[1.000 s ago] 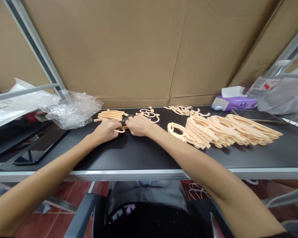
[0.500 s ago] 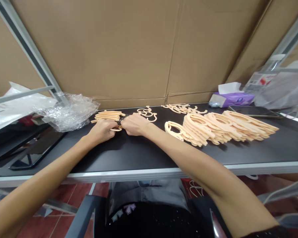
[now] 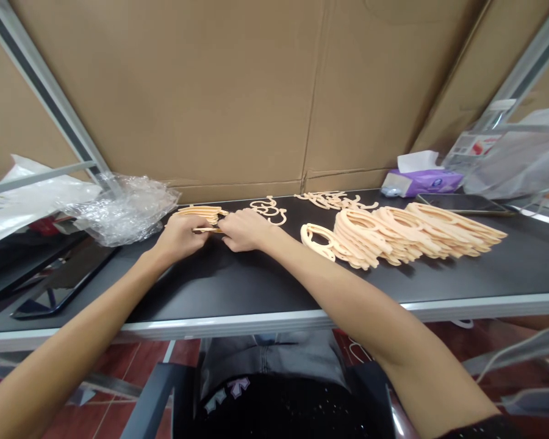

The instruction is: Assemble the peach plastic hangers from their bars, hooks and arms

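My left hand (image 3: pixel 179 235) and my right hand (image 3: pixel 242 229) meet over the black table (image 3: pixel 256 286), both closed on a thin peach-coloured plastic piece (image 3: pixel 207 230) held between them. Just behind the hands lies a small stack of curved peach strips (image 3: pixel 200 212). A few curly hook-shaped pieces (image 3: pixel 269 208) lie to the right of it. Further right, a long overlapping row of peach ring-shaped parts (image 3: pixel 402 235) stretches across the table.
Crumpled clear plastic wrap (image 3: pixel 123 207) sits at the left. A purple tissue pack (image 3: pixel 421 180), a dark phone (image 3: pixel 462 204) and clear bags (image 3: pixel 516 161) are at the back right. More loose peach offcuts (image 3: pixel 332 199) lie by the cardboard wall (image 3: pixel 256 91). A dark tablet (image 3: pixel 55 286) lies at the left.
Both hands have lifted the peach piece slightly and shifted it back toward the strip stack. The view has drifted a little, moving everything leftward.
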The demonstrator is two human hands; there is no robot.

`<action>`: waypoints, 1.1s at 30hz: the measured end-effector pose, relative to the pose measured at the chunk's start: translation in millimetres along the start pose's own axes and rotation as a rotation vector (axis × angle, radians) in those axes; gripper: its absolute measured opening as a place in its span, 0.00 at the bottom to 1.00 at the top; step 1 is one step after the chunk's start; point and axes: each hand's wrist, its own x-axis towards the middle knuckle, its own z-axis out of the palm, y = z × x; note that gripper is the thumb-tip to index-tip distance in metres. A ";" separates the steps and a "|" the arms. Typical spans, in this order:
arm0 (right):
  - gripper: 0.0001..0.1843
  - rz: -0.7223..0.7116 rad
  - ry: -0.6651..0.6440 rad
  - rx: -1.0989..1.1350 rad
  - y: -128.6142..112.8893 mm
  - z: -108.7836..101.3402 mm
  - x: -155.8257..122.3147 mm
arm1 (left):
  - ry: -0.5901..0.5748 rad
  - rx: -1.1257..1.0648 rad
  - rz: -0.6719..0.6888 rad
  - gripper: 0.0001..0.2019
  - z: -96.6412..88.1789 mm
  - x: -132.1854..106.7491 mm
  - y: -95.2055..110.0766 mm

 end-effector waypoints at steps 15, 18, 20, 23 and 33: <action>0.19 0.090 0.209 0.353 18.8 4.3 -2.5 | 0.223 -0.513 -0.446 0.26 -3.8 5.7 7.0; 0.18 0.103 0.186 0.466 19.8 8.4 0.9 | 0.186 -0.537 -0.490 0.22 -4.5 6.7 3.1; 0.16 0.137 0.164 0.519 19.9 9.6 1.6 | 0.160 -0.548 -0.505 0.20 -2.8 6.1 2.7; 0.15 0.210 0.156 0.580 20.5 9.1 0.3 | 0.142 -0.539 -0.496 0.18 0.5 4.5 6.2; 0.14 0.282 0.040 0.549 18.8 -0.4 -5.3 | 0.094 -0.238 -0.307 0.10 5.3 2.2 8.7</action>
